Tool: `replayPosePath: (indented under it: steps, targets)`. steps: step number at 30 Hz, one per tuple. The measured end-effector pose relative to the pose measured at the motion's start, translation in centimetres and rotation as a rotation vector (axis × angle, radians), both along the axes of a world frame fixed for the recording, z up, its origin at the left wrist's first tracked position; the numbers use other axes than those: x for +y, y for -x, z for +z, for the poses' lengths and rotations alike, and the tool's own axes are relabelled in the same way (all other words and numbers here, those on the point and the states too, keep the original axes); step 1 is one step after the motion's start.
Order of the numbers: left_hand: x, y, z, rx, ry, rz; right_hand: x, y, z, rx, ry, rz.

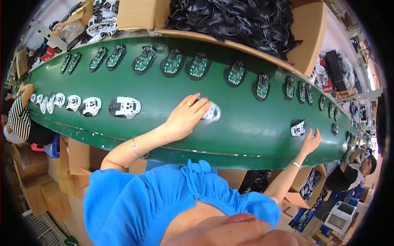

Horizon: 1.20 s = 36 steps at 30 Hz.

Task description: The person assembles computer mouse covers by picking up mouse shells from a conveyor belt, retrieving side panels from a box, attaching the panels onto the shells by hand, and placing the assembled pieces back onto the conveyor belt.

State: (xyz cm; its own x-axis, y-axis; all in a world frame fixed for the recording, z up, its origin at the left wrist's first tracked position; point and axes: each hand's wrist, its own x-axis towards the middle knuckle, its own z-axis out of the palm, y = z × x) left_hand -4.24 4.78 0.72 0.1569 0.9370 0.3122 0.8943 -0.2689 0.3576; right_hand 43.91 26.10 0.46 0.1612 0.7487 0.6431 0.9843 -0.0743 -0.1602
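My left hand (188,114) reaches over the green work surface with its fingers curled on a white mouse shell (212,114), which is smeared by motion and partly hidden under them. Further right, my right hand (311,142) is open, its fingers apart and nothing in them. Just beyond its fingertips lies another white mouse shell (298,128) with a dark edge. Left of my left hand, a white and black mouse shell (126,107) rests on the surface, the closest of several in a row.
Along the far side runs a row of black mouse bases with green circuit boards (200,65). Behind them stands a cardboard box (310,45) full of black plastic parts (234,24). Other people sit at the far left (24,119) and far right (351,174). Cardboard boxes (37,180) stand below the near edge.
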Motion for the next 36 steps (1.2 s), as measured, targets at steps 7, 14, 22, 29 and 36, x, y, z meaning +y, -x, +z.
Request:
replayPosePath:
  steps: [7, 14, 22, 29, 36]
  targets:
    - [-2.3, 5.7, 1.8, -0.057, 0.092, -0.05, -1.6, 21.7, 9.8, 0.479, 0.057, 0.858]
    - [-4.2, 3.1, 1.5, -0.053, -0.044, 0.517, 5.7, 38.1, 11.2, 0.021, 0.196, 1.303]
    - [-3.2, 2.6, 0.7, -0.01, 0.0, 0.521, 7.3, 40.8, 9.8, -0.354, 0.032, 1.365]
    - [-2.5, 3.2, -0.8, -0.012, -0.041, 0.556, 6.6, 41.0, 9.6, -0.301, -0.05, 1.169]
    - [-3.5, 2.7, 0.6, -0.168, 0.25, 0.467, 5.3, 38.5, 10.5, 0.303, -0.151, 1.118]
